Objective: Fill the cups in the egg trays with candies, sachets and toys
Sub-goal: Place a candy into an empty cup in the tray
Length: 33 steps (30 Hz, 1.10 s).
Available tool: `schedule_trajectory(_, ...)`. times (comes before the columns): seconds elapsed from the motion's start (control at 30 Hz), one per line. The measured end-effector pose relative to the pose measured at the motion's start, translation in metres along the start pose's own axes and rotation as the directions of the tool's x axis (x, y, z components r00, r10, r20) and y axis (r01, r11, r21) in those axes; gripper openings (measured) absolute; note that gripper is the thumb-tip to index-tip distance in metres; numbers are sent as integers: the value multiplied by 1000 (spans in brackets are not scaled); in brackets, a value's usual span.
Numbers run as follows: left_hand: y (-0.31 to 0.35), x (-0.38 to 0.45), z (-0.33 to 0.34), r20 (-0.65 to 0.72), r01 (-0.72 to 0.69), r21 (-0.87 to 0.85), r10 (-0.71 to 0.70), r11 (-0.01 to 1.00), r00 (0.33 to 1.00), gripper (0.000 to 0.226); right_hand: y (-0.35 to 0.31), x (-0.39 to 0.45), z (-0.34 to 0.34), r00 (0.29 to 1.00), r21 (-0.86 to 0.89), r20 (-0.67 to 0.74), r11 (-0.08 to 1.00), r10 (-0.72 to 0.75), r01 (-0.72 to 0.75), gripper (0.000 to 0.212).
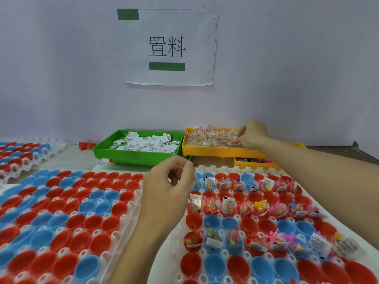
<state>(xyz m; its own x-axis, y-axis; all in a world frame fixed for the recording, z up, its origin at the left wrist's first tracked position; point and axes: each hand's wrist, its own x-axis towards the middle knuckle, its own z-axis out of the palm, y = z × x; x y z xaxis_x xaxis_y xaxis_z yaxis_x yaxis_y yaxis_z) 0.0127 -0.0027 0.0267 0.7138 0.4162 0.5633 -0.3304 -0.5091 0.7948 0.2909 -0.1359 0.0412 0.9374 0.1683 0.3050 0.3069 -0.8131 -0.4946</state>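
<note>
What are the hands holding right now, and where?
The right hand pinches candy packets in the yellow tray, at their near right edge. The left hand has curled fingers; nothing clearly visible in it.

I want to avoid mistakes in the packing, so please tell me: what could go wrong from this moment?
1. The right hand reaches into the heaped candy packets in the yellow tray; it may lift several together or spill some.
2. The right egg tray has empty cups between the filled ones, so a cup could be skipped or filled twice.
3. The left hand hovers low over that tray and might knock the loose sachets in filled cups.
</note>
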Motion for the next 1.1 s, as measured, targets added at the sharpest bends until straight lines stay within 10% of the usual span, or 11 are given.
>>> schedule_trajectory(0.73,5,-5,8,39,-3,36,2,999,999,22,16,-8,-32,996,331,-71,943,60,-33,14)
schedule_trajectory(1.1,35,-11,25,82,-10,-29,13,1000,997,24,9,-68,-73,998,744,28,666,50,-54,5)
